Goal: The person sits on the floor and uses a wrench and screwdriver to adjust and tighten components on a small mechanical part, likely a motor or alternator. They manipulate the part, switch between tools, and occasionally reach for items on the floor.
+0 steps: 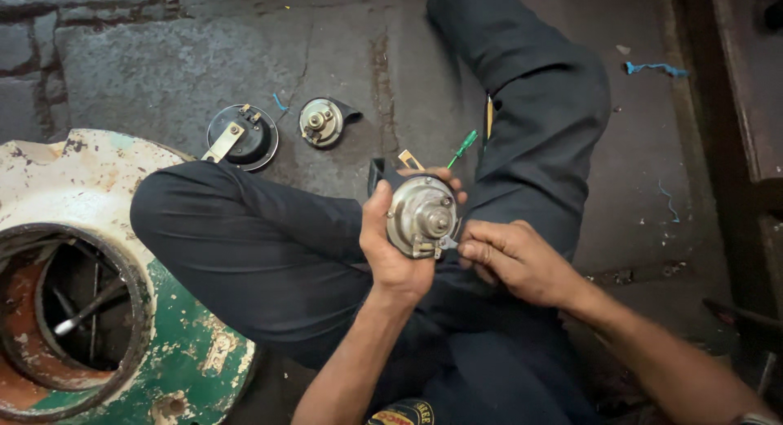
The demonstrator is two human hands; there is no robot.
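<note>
**Round metal horn unit held over the lap, both hands on it**

I see the round metal horn unit (pixel 422 215) held up at the middle of the frame, above my crossed legs, its stepped face turned towards the camera. My left hand (pixel 390 245) is wrapped around it from the nine o'clock side, thumb along the rim and fingertips showing behind the top edge, so this hand is closed on the unit. My right hand (pixel 514 258) comes in from four o'clock, fingers bunched narrow and pinched at the small bracket on the unit's lower right edge; whether it holds a small part or tool there I cannot tell.

Just behind the unit, at twelve o'clock, a flat metal strip (pixel 410 159) pokes up, and a green-handled screwdriver (pixel 462 148) lies tilted at one o'clock, near my right knee. My dark trousers (pixel 269 254) fill the space below and to both sides of the hands.

Farther out on the concrete floor (pixel 163 66), at ten o'clock, lie two more parts: a black round horn shell (pixel 245 138) with a pale metal bracket across it, and just beside it to the right a second bare metal horn unit (pixel 321 121). They sit near each other but apart.

At eight o'clock stands a large round housing (pixel 175 343), chipped white and green paint, with a rusty open centre. Bits of blue string (pixel 655 68) lie at two o'clock.
</note>
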